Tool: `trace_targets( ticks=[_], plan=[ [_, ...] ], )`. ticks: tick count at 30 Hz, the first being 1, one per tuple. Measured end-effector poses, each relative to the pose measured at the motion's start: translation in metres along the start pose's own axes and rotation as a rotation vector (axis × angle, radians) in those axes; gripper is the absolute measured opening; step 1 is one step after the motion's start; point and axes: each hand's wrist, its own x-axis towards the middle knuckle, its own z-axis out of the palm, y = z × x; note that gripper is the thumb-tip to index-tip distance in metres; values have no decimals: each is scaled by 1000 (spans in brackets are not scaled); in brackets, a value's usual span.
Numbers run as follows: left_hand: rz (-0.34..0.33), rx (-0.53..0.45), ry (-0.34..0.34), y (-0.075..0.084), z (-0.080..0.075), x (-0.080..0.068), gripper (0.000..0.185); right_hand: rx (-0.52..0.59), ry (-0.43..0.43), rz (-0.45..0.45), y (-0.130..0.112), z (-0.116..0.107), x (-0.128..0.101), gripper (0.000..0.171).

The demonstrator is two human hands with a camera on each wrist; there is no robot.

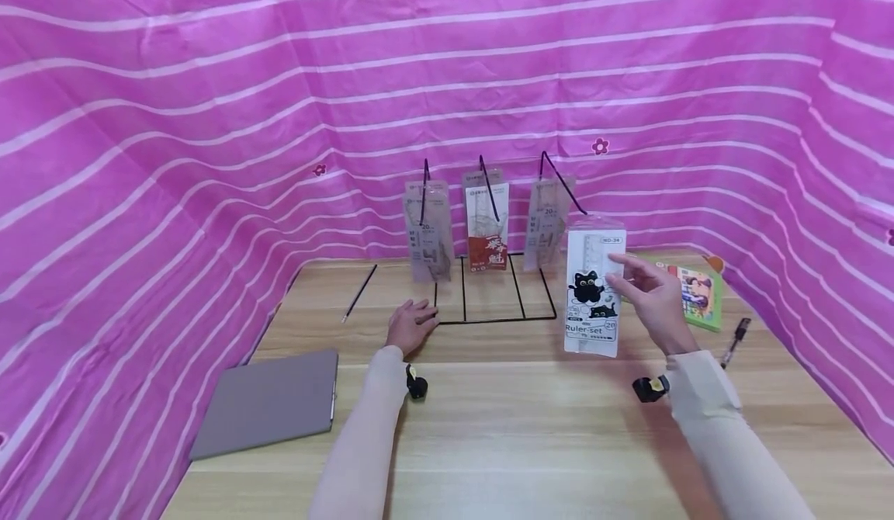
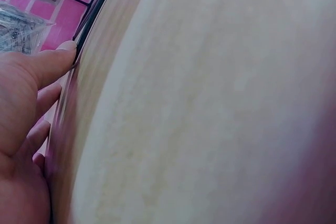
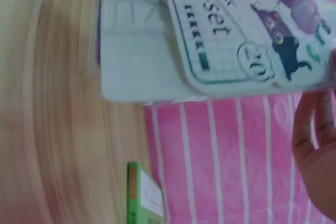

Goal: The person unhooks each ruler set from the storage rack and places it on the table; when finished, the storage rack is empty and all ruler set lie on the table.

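My right hand (image 1: 653,299) pinches the right edge of a white ruler-set package (image 1: 592,295) printed with black cats. The top of this package overlaps the front tip of the right hook on a black wire display rack (image 1: 489,321). In the right wrist view, another pale ruler pack (image 3: 139,51) shows behind the cat-printed one. My left hand (image 1: 410,326) lies low at the rack's front left corner, fingers relaxed. Its thumb touches the black base wire in the left wrist view. Clear ruler packs (image 1: 427,233) hang on the left hook, a red-and-white pack (image 1: 487,229) on the middle one.
A grey laptop (image 1: 272,403) lies at the left of the wooden table (image 1: 489,442), and a pencil (image 1: 359,293) behind it. At right are a green box (image 1: 701,299) and a black pen (image 1: 736,341). Pink striped cloth (image 1: 447,62) encloses the back and sides.
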Motion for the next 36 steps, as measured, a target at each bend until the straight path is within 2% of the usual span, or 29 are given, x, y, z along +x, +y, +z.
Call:
trace_targets(
  ticks=[5, 10, 13, 17, 21, 24, 27, 33, 36],
  plan=[
    [-1, 0, 11, 2, 0, 1, 33, 137, 0, 156, -2, -8, -4, 43],
    [-21, -6, -2, 4, -2, 0, 33, 218, -83, 331, 1, -18, -11, 44],
    [-39, -13, -8, 4, -2, 2, 33, 160, -154, 431, 3, -24, -16, 48],
    [-48, -5, -16, 2, -2, 4, 33, -14, -267, 543, 10, -30, -23, 59],
    [-46, 1, -20, 2, -1, 3, 34, -56, -350, 636, 27, -33, -28, 61],
    [-42, 3, -17, 3, -2, 3, 33, -64, -394, 668, 39, -33, -31, 58],
    [-39, 12, -15, 3, -2, 2, 33, -91, -420, 677, 49, -32, -34, 57],
    [-37, 14, -13, 2, 0, 1, 33, -110, -407, 732, 58, -31, -38, 50],
    [-31, 0, -8, 2, -1, 2, 33, -161, -418, 752, 60, -31, -39, 47]
  ],
)
